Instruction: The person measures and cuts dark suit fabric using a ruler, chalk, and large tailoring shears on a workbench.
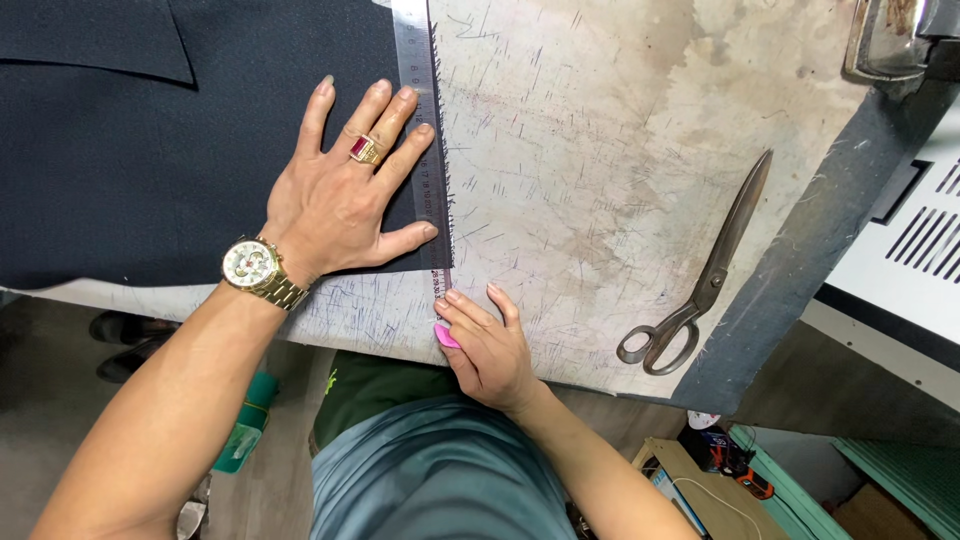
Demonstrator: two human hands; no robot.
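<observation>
— What is each hand doing on the table?

— The left hand is pressing, fingers spread, on dark cloth beside a metal ruler; the right hand is pinching pink chalk.

— Anything cut off?

— The ruler's top is running out of frame; scissors are lying apart.

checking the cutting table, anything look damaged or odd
Nothing out of place. The tabletop is stained and covered in pen and cut marks. The scissors lie away from both hands.

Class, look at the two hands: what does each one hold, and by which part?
The right hand pinches a small pink chalk piece by its upper end, at the metal ruler. The left hand grips nothing; it presses flat on the dark cloth and ruler.
</observation>
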